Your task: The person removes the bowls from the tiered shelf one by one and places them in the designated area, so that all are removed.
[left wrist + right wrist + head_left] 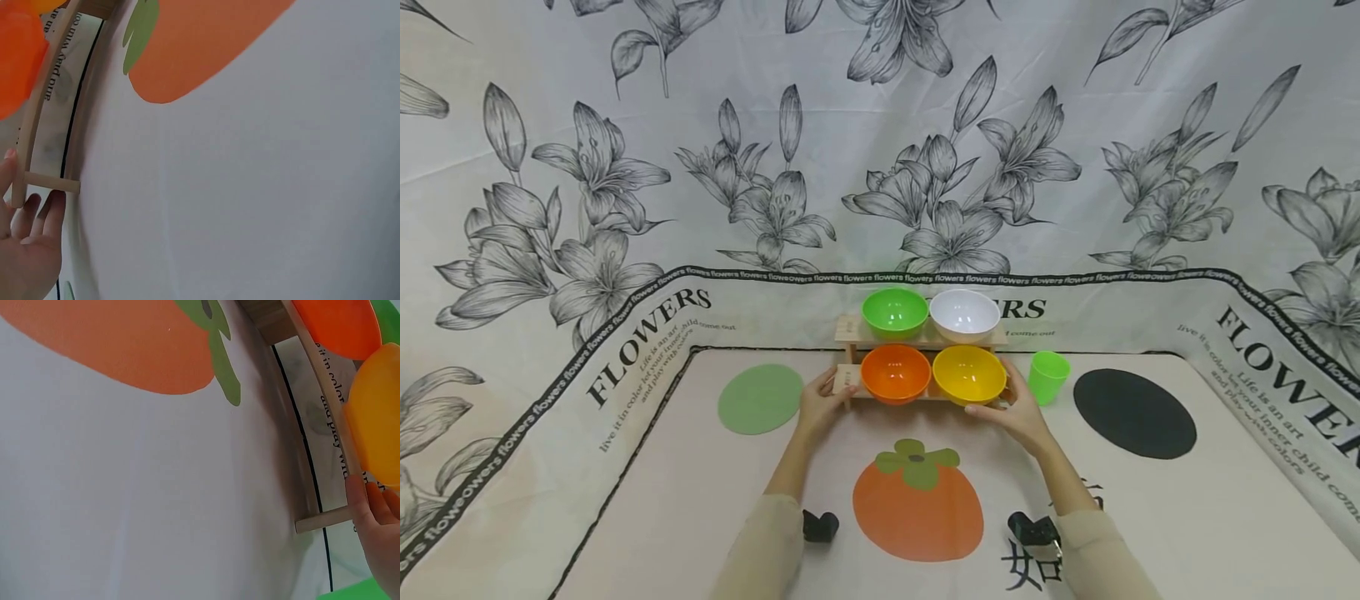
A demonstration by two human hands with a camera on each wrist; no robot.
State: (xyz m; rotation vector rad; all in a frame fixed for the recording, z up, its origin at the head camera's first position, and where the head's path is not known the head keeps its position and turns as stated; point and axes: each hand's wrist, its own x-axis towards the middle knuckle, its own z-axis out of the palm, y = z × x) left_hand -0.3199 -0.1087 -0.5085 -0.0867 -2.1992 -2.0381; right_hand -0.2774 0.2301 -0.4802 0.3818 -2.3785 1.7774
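Note:
A two-tier wooden rack (847,330) stands at the back middle of the table, bowls on both steps. An orange bowl (895,374) and a yellow bowl (969,375) sit on the lower step, a green bowl (895,313) and a white bowl (964,316) on the upper. My left hand (820,406) grips the left end of the lower step; in the left wrist view its thumb lies on the wooden rail (39,119) and fingers reach under it. At the other end my right hand (1021,414) holds the rack beside the yellow bowl, some fingers hidden behind it.
Right of the rack stands a green cup (1048,377), close to my right hand. A green round patch (761,399) lies left, a black round patch (1135,414) right. A printed persimmon (917,512) marks the cloth in front. Behind rises a flower-printed curtain (700,233).

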